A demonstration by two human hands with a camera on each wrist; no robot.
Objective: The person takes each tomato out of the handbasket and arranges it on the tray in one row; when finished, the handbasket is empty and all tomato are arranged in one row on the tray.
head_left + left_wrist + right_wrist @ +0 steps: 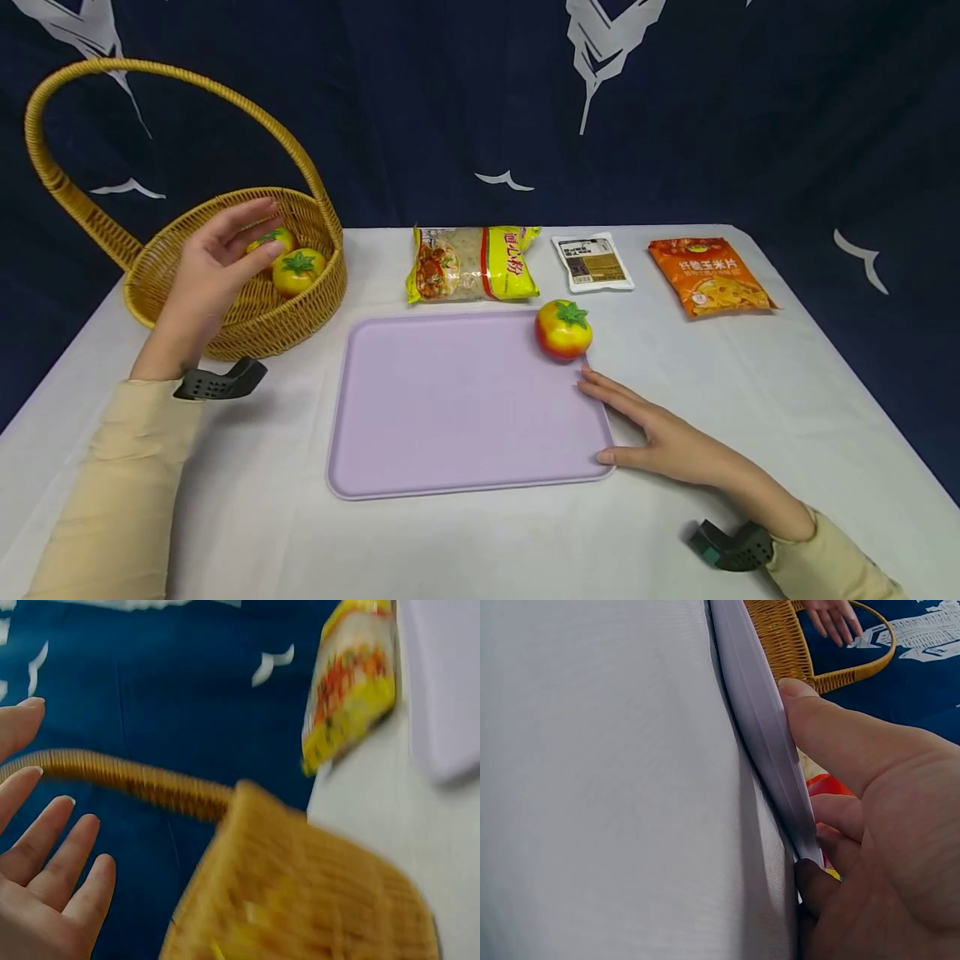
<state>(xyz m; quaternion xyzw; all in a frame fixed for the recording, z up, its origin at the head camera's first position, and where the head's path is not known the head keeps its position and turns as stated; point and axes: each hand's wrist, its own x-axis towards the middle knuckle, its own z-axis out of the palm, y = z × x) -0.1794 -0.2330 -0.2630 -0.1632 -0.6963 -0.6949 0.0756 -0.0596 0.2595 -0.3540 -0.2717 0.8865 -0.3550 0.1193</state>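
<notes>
My left hand [225, 258] hovers over the wicker basket [300, 329] with its fingers apart and nothing in them. Two yellow-red tomatoes, one of them [298, 272] near the rim, lie inside the basket. In the left wrist view the left hand's spread fingers [84, 900] are beside the basket's handle [135, 782]. My right hand [667, 442] rests at the right edge of the lilac tray [465, 408], its thumb and fingers extended on the rim. Another tomato [562, 331] sits on the tray's back right corner.
Behind the tray lie a yellow noodle bag [476, 263], a small white packet [594, 262] and, farther right, an orange snack bag [711, 277]. A white cloth [750, 375] covers the table, and a dark blue curtain [420, 108] hangs behind it.
</notes>
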